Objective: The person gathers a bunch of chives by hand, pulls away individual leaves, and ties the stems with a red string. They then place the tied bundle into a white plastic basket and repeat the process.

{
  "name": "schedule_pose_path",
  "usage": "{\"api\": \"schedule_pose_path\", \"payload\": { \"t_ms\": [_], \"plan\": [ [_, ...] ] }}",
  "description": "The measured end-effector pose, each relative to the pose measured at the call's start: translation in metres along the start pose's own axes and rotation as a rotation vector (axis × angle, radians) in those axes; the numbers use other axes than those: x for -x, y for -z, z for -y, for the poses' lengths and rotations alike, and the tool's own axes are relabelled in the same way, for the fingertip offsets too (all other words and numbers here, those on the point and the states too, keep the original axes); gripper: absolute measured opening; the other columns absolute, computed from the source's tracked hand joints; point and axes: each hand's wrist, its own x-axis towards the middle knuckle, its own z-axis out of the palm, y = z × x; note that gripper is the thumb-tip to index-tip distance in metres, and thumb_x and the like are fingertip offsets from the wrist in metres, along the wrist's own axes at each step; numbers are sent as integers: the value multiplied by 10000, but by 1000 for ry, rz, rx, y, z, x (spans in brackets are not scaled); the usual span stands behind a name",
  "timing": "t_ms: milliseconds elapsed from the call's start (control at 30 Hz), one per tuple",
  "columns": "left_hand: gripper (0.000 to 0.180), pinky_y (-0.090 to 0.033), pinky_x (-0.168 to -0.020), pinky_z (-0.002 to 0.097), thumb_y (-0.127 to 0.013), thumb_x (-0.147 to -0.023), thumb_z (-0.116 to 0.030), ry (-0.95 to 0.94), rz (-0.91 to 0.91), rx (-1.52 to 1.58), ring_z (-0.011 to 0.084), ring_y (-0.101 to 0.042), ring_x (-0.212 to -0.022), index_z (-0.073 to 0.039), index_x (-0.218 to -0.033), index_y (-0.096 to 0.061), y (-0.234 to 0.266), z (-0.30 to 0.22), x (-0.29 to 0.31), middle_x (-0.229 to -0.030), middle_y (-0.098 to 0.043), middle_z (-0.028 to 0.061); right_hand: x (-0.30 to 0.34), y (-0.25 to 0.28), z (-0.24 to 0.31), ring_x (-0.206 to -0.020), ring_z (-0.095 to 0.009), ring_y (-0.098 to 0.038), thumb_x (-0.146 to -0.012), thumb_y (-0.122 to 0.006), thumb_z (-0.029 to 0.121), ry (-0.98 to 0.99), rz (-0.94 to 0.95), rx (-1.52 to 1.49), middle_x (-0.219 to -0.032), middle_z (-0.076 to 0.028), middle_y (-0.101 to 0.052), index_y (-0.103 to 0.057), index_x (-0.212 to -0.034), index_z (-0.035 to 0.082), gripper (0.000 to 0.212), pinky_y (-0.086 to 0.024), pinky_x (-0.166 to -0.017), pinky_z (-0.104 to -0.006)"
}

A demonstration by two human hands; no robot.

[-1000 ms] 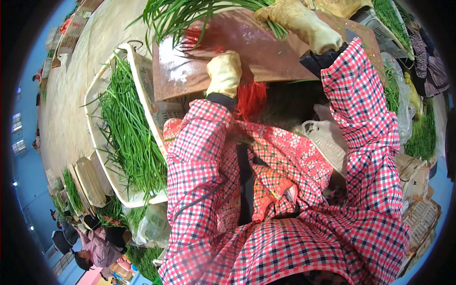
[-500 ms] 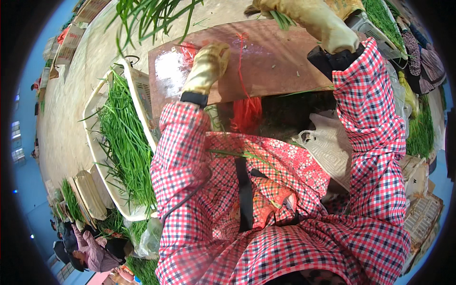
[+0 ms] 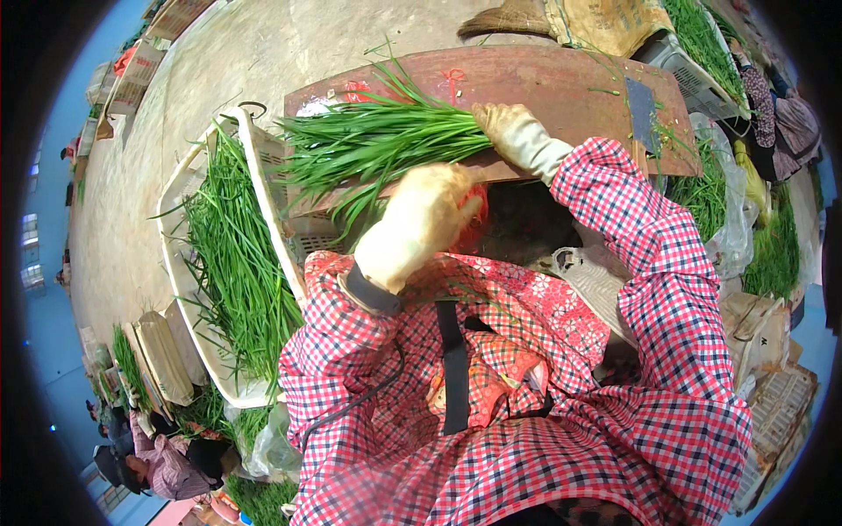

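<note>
A bunch of long green chives (image 3: pixel 386 136) lies across the brown board (image 3: pixel 570 88), its leaves pointing left. My right hand (image 3: pixel 517 136), in a pale glove, is closed round the cut ends. My left hand (image 3: pixel 421 219), also gloved, is at the board's near edge with its fingers curled in at the hanging red plastic strings (image 3: pixel 474 223). The glove covers part of the strings, so the exact grip is hard to see. A red string (image 3: pixel 452 79) lies across the board beyond the bunch, with more red string (image 3: pixel 358 90) to its left.
On the left stands a white plastic crate (image 3: pixel 180 307) full of chives. A broom head (image 3: pixel 509 22) and a brown sack (image 3: pixel 605 24) lie past the board. Another crate (image 3: pixel 693 74) and a clear plastic bag (image 3: pixel 741 219) are on the right. Other people sit farther off.
My right hand has lowered the chives from above the far left onto the board and moved nearer. My left hand has come back from the board's left part to the hanging red strings.
</note>
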Motion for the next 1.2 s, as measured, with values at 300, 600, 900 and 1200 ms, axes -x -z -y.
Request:
{"api": "schedule_pose_path", "payload": {
  "t_ms": [300,600,900,1200],
  "plan": [
    [1150,-210,-1189,564,-916,-564,-254,52,99,-337,387,-339,-1436,-50,-1516,-304,-4,67,-67,-1524,-415,155,-31,-31,12,-610,-252,-656,-943,-453,276,-125,-11,-263,-806,-44,-694,-611,-1159,143,299,-472,-447,-469],
    [715,-538,-868,442,-870,-628,-227,164,262,-535,353,-681,-915,-3,-1231,-558,-27,103,-64,-965,-697,167,-10,-33,40,-626,-201,-592,-906,-534,246,-68,-185,142,-745,-27,-608,-617,-1032,67,234,-426,-538,-379],
    [280,-536,-691,473,-752,-664,-96,89,-42,-330,371,-649,-825,-66,-914,-630,-67,131,-59,-853,-652,166,-1,7,-14,-962,-346,-680,-813,-655,234,-175,64,-362,-1032,-154,-703,-656,-1151,67,378,-541,-818,-487],
    [494,-534,-853,429,-803,-704,-201,204,182,-430,343,-666,-1004,-68,-1146,-625,-51,101,-74,-1029,-687,170,62,42,4,-1124,-258,-638,-853,-583,115,-115,-148,-234,-1208,-106,-668,-595,-1276,54,427,-508,-892,-391]
  ]
}}
